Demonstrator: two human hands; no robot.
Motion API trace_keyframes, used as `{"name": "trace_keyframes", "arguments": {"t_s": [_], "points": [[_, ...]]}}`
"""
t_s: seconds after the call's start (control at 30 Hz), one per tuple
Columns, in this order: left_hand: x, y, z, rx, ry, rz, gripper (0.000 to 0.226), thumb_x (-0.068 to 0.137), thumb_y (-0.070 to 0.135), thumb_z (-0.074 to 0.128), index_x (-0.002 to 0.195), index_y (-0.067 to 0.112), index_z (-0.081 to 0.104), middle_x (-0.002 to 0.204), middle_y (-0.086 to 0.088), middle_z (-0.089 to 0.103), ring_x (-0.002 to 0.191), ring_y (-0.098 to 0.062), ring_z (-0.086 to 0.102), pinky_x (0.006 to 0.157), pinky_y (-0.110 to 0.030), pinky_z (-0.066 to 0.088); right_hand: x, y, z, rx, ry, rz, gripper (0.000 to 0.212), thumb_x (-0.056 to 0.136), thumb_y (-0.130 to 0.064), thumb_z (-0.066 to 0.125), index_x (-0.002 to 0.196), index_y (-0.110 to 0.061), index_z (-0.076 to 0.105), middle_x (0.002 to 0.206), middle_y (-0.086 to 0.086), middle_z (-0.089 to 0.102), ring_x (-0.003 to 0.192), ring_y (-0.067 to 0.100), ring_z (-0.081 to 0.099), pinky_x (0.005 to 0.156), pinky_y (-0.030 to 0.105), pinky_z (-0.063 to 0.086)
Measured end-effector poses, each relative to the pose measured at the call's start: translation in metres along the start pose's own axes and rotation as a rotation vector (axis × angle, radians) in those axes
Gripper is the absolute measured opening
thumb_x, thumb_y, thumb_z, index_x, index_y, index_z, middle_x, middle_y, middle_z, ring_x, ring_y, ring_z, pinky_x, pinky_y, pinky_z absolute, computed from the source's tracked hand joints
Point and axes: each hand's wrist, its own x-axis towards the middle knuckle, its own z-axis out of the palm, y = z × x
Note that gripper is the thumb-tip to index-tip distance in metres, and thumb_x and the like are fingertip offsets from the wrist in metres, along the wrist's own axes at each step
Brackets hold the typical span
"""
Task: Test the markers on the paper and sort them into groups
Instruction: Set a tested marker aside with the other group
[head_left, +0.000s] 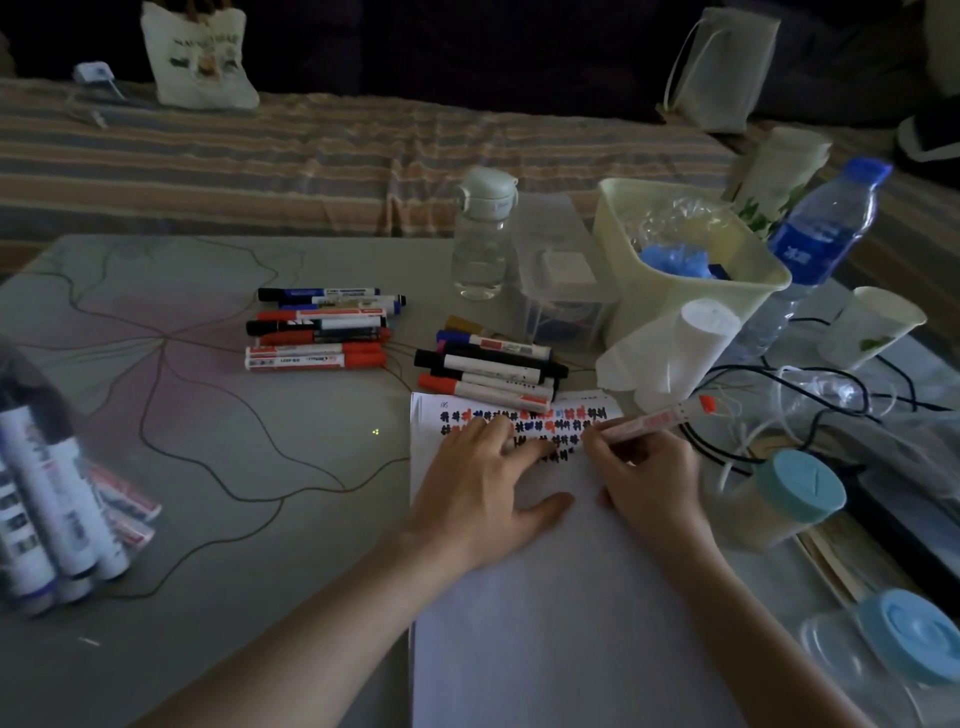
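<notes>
A white sheet of paper (561, 597) lies on the table, with rows of red, blue and black test marks along its top. My left hand (488, 488) rests flat on the paper, fingers spread over the marks. My right hand (644, 478) grips a red marker (654, 418) with its tip down at the marks and its red end pointing up to the right. One group of markers (319, 330) lies at centre left. A second group of markers (493, 371) lies just above the paper. A clear container of markers (57, 509) lies at the left edge.
A water flask (480, 239), a clear box (563, 280), a cream bin (685, 260) and a tissue roll (675, 353) stand behind the paper. A blue-capped bottle (821, 234), paper cup (872, 327), cables (810, 405) and blue-lidded jars (795, 493) crowd the right side.
</notes>
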Motion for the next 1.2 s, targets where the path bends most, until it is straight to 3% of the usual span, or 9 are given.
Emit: {"name": "trace_keyframes", "arguments": {"t_s": [0.27, 1.2], "points": [[0.0002, 0.0005, -0.0011, 0.011, -0.009, 0.003, 0.059, 0.082, 0.071, 0.045, 0.125, 0.033, 0.058, 0.093, 0.004, 0.045, 0.087, -0.012, 0.038, 0.070, -0.026, 0.025, 0.0018, 0.0020, 0.0024, -0.043, 0.003, -0.002, 0.020, 0.081, -0.031, 0.074, 0.063, -0.023, 0.069, 0.049, -0.009, 0.065, 0.035, 0.008, 0.060, 0.040, 0.013, 0.041], [0.0000, 0.0007, -0.0001, -0.015, 0.013, 0.015, 0.062, 0.081, 0.072, 0.042, 0.125, 0.033, 0.058, 0.091, 0.007, 0.038, 0.086, -0.009, 0.032, 0.071, -0.026, 0.027, -0.0023, -0.0006, 0.0033, -0.005, 0.025, 0.015, 0.021, 0.083, -0.027, 0.073, 0.064, -0.019, 0.068, 0.050, -0.006, 0.065, 0.035, 0.007, 0.058, 0.038, 0.012, 0.039]]}}
